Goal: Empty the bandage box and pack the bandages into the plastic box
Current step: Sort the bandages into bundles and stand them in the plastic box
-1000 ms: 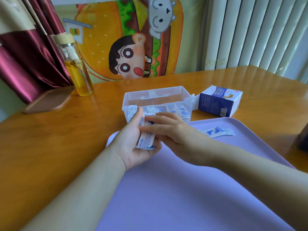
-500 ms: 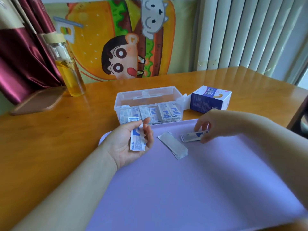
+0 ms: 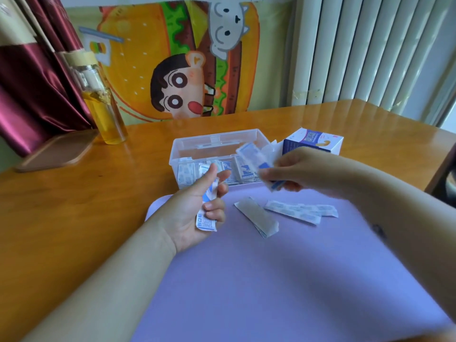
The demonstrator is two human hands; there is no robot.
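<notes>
Right grip [image 3: 296,172] pinches thin, blue-and-white wrapped bandages [image 3: 251,154], blurred.

Two bare forearms reach in toward the plastic box [image 3: 197,141]. The left grip [image 3: 195,211], just in front of the box's left half, has its palm turned inward and thumb raised, fingers curled round a stack of bandages [image 3: 206,222]. The right grip [image 3: 296,171], at the box's right front corner, pinches further bandages [image 3: 254,156], blurred, tilted up over the rim.
</notes>
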